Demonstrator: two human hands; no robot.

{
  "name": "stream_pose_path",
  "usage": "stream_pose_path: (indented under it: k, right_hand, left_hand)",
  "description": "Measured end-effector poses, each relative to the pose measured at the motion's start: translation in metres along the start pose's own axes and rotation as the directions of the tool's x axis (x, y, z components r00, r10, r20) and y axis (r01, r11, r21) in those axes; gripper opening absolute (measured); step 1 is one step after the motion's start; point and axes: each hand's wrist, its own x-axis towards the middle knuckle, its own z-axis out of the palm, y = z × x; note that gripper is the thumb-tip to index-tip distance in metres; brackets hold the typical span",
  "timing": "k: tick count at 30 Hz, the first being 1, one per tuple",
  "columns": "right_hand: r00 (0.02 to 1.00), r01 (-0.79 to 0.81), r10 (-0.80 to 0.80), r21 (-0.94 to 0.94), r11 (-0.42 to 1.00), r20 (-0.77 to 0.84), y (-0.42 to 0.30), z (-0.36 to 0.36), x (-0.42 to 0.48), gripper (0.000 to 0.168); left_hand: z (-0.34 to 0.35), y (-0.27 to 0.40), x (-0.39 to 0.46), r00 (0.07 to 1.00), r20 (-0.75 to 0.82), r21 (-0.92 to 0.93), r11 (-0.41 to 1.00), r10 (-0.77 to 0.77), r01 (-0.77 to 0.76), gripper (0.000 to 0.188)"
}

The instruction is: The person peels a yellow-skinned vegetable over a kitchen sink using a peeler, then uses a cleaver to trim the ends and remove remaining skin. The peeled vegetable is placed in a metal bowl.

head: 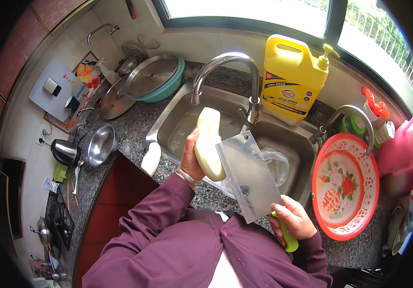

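Note:
My left hand (192, 158) grips a long, pale peeled vegetable (208, 147) from its left side and holds it upright in front of the double sink. In my right hand (294, 217) is the green handle of a cleaver (249, 176). The broad blade slants up to the left, its upper corner close beside the vegetable; whether they touch I cannot tell. Another pale peeled piece (151, 159) lies at the left front corner of the stainless steel sink (174, 93). A clear plastic bag (276, 167) sits partly in the right basin, behind the blade.
A chrome faucet (228, 57) arches over the left basin. A yellow detergent jug (291, 79) stands behind the sink. To the right leans a red patterned enamel basin (345, 187). On the left are a metal bowl (102, 145), a kettle (66, 153) and a teal basin holding a colander (156, 75).

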Motion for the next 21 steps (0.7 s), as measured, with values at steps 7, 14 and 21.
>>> stream_pose_path:
  k: [7, 14, 21]
  right_hand:
    - [0.998, 0.054, -0.056, -0.081, 0.995, -0.031, 0.003, 0.001, 0.002, 0.02]
    - [0.996, 0.074, -0.08, -0.127, 0.989, -0.041, 0.002, 0.001, 0.002, 0.02]
    - [0.997, 0.033, -0.046, -0.193, 0.981, -0.064, -0.002, 0.003, 0.002, 0.02]
  left_hand:
    - [0.008, 0.004, -0.001, 1.0, 0.003, 0.004, 1.0, -0.004, 0.004, 0.053]
    - [0.001, 0.0, 0.001, 1.0, 0.014, 0.05, 0.999, -0.01, 0.009, 0.062]
    - [-0.001, -0.003, 0.001, 1.0, 0.01, 0.065, 0.998, -0.013, 0.013, 0.076]
